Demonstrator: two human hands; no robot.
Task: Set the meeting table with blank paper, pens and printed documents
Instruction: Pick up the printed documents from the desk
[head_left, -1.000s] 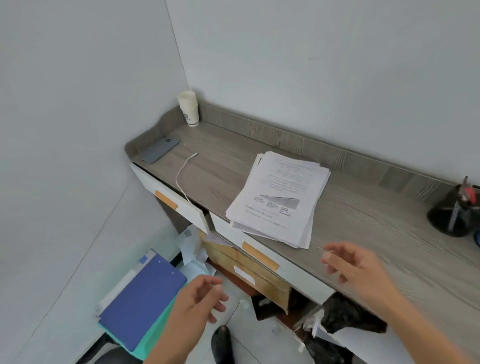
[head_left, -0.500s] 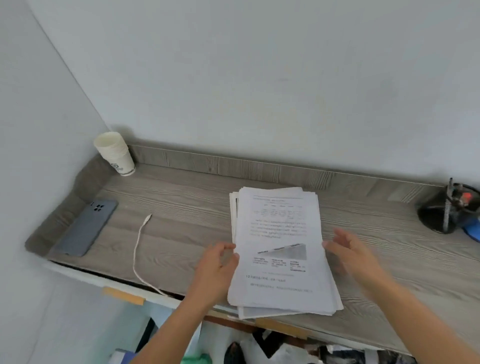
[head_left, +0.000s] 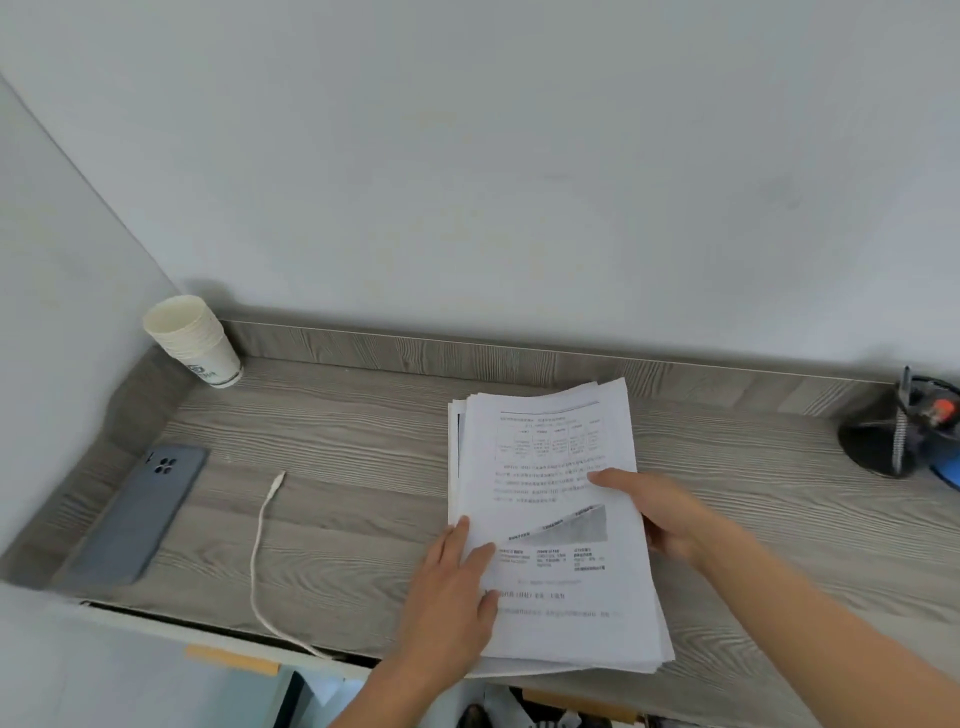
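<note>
**Both hands on the printed stack, table against the wall**

- Left hand (head_left: 452, 597): reaches in from below, forearm bare. Palm down, fingers straight, laid flat along the left edge of the stack of printed documents (head_left: 556, 525). Thumb rests on the top sheet. It presses and does not grasp.
- Right hand (head_left: 667, 514): comes in from the right, forearm slanting across the table's near corner. Thumb lies on top of the top sheet about halfway up, and the other fingers curl round the right edge, out of sight beneath. It pinches the stack at that side.
- Stack: lies on the table (head_left: 337, 447), right of centre, its near end jutting a little over the front edge. Sheets are slightly fanned, and the far right corner bows upward. The top page shows a small chart, lines of text and a grey wedge-shaped figure. The text is too blurred to read.
- Table: grey wood grain, with a low upstand of the same finish at the back and left.
- Far left corner: nested paper cups (head_left: 192, 340), tilted in this view.
- Left side: a grey phone (head_left: 135, 512), face down. Beside it a white cable (head_left: 258, 551) trails off the front edge.
- Far right: a dark pen holder (head_left: 883, 441), partly cut off by the frame.
- Below the front edge: a white drawer front (head_left: 130, 670) with an orange tab.
- Room: plain pale walls (head_left: 467, 156) meeting at a corner on the left.
</note>
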